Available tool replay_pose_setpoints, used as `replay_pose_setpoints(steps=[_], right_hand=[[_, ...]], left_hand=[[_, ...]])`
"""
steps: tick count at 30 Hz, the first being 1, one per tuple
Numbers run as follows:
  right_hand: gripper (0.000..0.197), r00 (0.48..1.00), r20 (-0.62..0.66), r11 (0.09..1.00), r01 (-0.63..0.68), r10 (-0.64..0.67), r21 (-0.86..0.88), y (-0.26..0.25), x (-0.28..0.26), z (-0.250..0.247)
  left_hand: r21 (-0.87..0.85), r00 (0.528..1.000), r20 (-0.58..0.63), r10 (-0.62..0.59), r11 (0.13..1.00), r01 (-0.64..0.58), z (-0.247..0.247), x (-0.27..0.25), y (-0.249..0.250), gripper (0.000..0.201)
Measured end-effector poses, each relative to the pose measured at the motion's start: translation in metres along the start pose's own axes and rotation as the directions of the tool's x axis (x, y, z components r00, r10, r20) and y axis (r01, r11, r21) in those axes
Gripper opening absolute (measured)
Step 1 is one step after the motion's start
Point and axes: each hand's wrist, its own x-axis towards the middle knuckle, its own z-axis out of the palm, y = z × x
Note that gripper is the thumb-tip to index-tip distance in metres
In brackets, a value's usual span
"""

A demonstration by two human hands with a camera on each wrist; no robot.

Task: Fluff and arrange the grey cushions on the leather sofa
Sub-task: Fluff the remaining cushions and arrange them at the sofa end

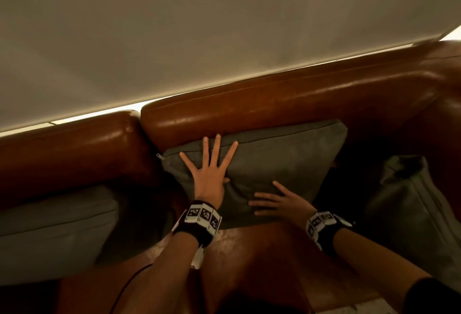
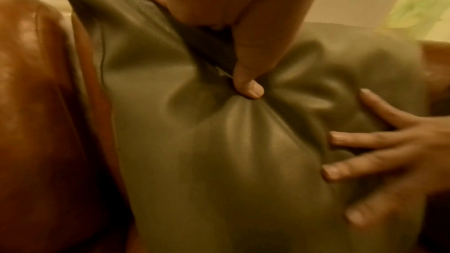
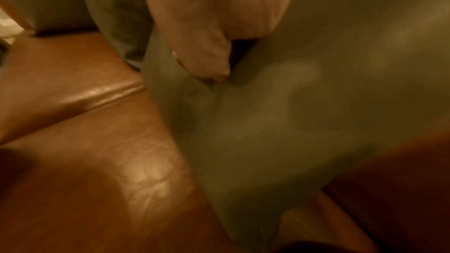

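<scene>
A grey cushion (image 1: 279, 164) leans against the brown leather sofa's backrest (image 1: 274, 99) in the head view. My left hand (image 1: 208, 166) lies flat on its upper left part, fingers spread and straight. My right hand (image 1: 279, 201) presses its lower middle with spread fingers. In the left wrist view the cushion (image 2: 194, 151) is dented under my left thumb (image 2: 248, 84), and the right hand's fingers (image 2: 365, 139) press in from the right. The right wrist view is blurred; it shows the cushion (image 3: 292, 122) under my right thumb (image 3: 207, 61).
A lighter grey cushion (image 1: 55, 229) lies on the seat at the left. A darker cushion (image 1: 414, 204) stands at the right by the sofa's arm. The brown seat (image 1: 262, 251) shows in front of the pressed cushion. A pale wall (image 1: 199, 27) rises behind the sofa.
</scene>
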Motion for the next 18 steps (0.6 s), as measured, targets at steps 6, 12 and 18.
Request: replay_pose_setpoints(steps=[6, 12, 18], right_hand=[[0.074, 0.984, 0.173, 0.995, -0.058, 0.044, 0.078, -0.012, 0.012, -0.005], [0.086, 0.997, -0.055, 0.997, -0.059, 0.061, 0.043, -0.007, -0.027, -0.024], [0.140, 0.789, 0.072, 0.690, -0.574, 0.610, 0.442, 0.077, -0.050, -0.075]], left_hand=[[-0.115, 0.956, 0.175, 0.235, 0.969, -0.217, -0.019, 0.023, 0.001, 0.126], [-0.242, 0.939, 0.314, 0.140, 0.968, -0.063, -0.016, 0.037, 0.019, 0.136], [-0.212, 0.965, 0.247, 0.092, 0.976, -0.039, -0.015, 0.010, 0.034, 0.090]])
